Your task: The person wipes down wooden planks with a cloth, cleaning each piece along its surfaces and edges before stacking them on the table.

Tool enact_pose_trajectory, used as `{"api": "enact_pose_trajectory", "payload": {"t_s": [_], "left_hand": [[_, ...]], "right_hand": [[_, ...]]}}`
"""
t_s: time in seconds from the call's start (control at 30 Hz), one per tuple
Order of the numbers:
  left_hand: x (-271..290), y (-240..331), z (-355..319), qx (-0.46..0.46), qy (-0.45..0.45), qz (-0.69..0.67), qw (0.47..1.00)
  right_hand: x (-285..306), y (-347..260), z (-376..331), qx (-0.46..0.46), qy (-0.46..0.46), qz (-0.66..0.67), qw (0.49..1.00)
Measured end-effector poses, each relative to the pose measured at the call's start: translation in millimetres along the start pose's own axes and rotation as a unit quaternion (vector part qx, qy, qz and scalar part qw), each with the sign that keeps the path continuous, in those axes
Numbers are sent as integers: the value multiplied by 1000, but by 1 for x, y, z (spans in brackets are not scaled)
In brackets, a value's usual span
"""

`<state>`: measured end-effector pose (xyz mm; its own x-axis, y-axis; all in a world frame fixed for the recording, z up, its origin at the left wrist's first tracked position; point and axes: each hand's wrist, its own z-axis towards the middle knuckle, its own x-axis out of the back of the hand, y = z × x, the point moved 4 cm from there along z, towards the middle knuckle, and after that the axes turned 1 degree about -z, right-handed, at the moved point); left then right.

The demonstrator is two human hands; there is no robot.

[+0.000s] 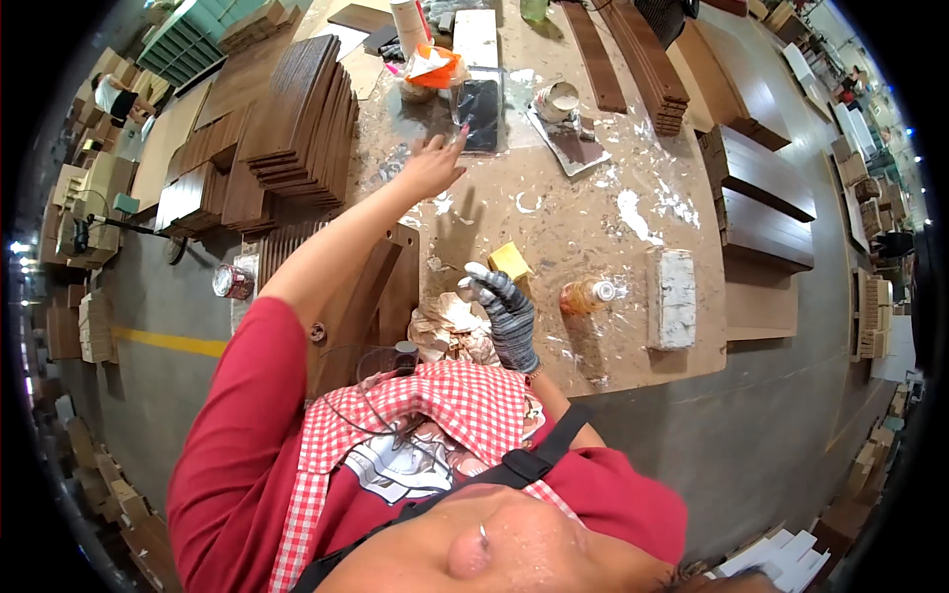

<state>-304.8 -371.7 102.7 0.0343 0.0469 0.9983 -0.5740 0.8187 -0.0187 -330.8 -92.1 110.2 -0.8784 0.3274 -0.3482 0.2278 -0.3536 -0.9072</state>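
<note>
My left hand (433, 165) is bare and stretched far out over the worktable. Its fingers are extended, and the index fingertip is at the dark face of a phone (481, 117) that lies flat under clear plastic. Close to my body, my right hand (506, 314) wears a grey knitted glove with whitish fingertips. Those fingers are loosely bent and apart, with nothing visible in them. A yellow sponge (510, 261) lies just beyond the gloved fingertips. Crumpled, stained cloth or paper (455, 327) sits beside the glove, and a bottle of amber liquid (587, 296) stands to its right.
Brown wooden boards (297, 114) are stacked at the left, with more planks (643, 64) at the far right. An open can (556, 102) and an orange-and-white plastic bag (435, 65) stand at the back. A paint-smeared block (672, 298) is near the right edge.
</note>
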Motion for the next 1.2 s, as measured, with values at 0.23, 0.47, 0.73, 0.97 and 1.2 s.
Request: {"api": "enact_pose_trajectory", "payload": {"t_s": [0.23, 0.47, 0.73, 0.97, 1.2], "left_hand": [[-23, -18, 50, 19, -78, 42, 996], [12, 5, 8, 24, -64, -44, 997], [54, 9, -127, 42, 32, -178, 983], [93, -9, -276, 175, 191, -259, 930], [39, -11, -361, 320, 279, -239, 873]], "right_hand": [[-6, -8, 0, -21, 17, -10, 1000], [-17, -17, 9, -44, 15, -1, 999], [-27, -10, 8, -68, -6, -12, 998], [-45, 7, 5, -68, -58, -9, 996], [-70, 25, 20, -80, -108, -14, 991]]}}
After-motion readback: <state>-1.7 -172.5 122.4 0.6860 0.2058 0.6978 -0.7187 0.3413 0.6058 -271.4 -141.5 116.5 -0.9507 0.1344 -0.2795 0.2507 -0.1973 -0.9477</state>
